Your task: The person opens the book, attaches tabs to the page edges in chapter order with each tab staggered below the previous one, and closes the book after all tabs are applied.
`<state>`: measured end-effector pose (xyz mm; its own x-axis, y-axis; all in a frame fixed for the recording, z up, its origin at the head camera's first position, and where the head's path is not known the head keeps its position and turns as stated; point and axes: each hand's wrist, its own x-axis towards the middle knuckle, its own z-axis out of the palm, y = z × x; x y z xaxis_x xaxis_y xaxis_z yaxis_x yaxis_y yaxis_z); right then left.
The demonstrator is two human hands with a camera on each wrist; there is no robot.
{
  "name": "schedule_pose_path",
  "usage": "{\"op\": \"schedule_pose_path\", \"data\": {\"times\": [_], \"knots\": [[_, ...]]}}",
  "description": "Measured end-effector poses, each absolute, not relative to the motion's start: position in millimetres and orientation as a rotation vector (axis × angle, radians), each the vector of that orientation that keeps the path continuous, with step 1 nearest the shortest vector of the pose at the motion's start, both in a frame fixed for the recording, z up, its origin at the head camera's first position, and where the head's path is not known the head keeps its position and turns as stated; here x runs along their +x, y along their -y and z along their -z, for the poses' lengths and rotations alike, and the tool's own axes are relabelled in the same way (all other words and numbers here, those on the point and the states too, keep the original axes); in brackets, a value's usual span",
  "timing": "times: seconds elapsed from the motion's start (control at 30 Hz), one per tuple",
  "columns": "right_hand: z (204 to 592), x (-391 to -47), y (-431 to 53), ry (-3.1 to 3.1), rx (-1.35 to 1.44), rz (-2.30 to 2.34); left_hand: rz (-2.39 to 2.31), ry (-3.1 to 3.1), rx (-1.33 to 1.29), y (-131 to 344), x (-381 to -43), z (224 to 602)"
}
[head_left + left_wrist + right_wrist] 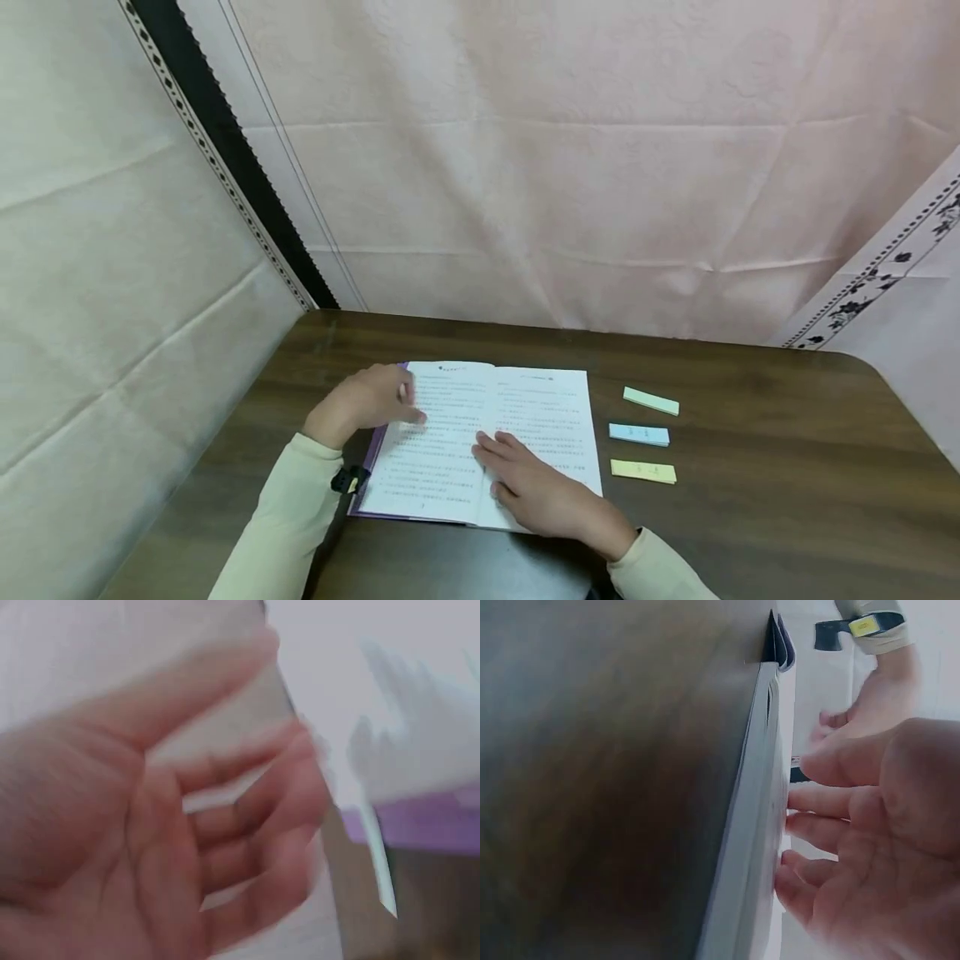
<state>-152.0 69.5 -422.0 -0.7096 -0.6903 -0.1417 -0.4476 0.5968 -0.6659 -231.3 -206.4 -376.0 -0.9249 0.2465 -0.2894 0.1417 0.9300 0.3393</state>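
A book [543,417] with printed pages and a purple cover lies open on the brown table. Over the left edge of its left page hovers my left hand [372,398], blurred, fingers loosely bent. The left wrist view shows that hand [172,817] with nothing between thumb and fingers. A thin pale strip [381,862] juts past the page edge near the purple cover [427,817] there. My right hand [540,492] rests on the lower right page near the fold. In the right wrist view its fingertips [799,825] touch the page.
To the right of the book lie three small sticky-note pads: pale green [651,401], blue [639,435] and yellow-green [642,472]. Pale cloth [562,167] hangs behind the table [765,450], and more cloth hangs at both sides.
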Motion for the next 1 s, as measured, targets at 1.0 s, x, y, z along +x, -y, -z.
{"op": "schedule_pose_path", "data": {"times": [1.0], "knots": [[420,-158,-80,-2.408,-0.932,0.848,-0.376,-2.570,0.621,152,-220,403]]}}
